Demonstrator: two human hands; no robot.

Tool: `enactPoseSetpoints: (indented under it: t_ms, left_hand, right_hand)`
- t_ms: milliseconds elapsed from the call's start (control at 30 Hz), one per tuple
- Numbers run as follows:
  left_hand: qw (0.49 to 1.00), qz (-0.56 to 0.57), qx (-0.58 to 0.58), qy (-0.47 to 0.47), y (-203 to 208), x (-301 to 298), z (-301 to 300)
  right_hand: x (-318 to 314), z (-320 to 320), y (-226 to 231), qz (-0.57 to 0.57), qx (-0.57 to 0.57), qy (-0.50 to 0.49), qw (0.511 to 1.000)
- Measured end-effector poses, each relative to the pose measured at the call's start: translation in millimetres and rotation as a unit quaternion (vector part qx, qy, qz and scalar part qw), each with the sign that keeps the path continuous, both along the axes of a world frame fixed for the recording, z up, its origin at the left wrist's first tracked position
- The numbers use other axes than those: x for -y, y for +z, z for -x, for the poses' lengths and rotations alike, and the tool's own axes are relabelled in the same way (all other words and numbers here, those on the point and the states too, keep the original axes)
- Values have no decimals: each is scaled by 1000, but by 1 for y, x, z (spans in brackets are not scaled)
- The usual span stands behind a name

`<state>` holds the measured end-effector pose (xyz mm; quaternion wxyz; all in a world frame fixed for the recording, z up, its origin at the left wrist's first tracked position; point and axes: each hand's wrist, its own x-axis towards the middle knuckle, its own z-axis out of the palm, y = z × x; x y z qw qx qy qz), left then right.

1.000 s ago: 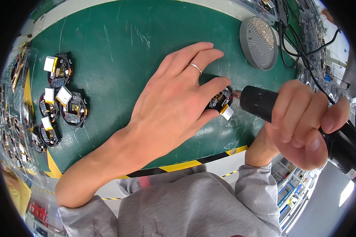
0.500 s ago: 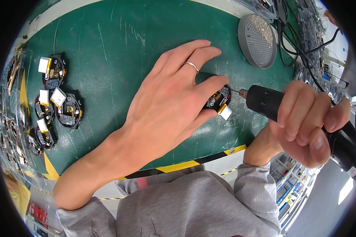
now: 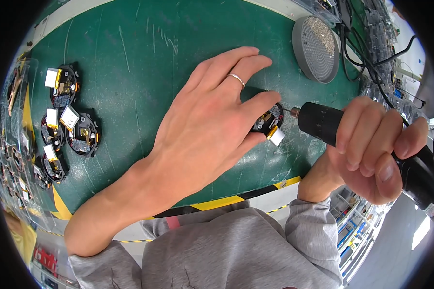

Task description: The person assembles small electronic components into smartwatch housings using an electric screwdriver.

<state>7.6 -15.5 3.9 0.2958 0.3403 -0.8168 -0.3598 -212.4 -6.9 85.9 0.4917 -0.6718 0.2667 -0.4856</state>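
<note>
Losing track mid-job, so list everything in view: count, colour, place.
table: one, green, centre
tape: one strip, yellow-black, table's near edge
round device: one, black with white pack, right of centre
other round devices: at least four, black, table's left
power screwdriver: one, black, right
dish of small bits: one, grey, table's far right
cables: several, black, upper right
parts tray: one, clear, left edge
background rack: count unclear, white-blue, lower right
left hand: one, bare, ringed, touching round device
right hand: one, bare, gripping power screwdriver
sleeves: two, grey, lower edge
</note>
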Motion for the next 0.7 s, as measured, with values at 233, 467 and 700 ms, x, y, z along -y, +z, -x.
enactPoseSetpoints:
  t_ms: [233, 467, 700]
  left_hand:
    - [1000, -3, -1, 0, -2, 0, 0]
    - [1000, -8, 0, 2, -2, 0, -1]
    - [1000, 12, 3, 5, -1, -1, 1]
  right_hand:
    - [1, -4, -10, -23, 49, -15, 998]
    - [2, -4, -3, -30, 19, -6, 999]
    - [-10, -17, -9, 52, 25, -76, 995]
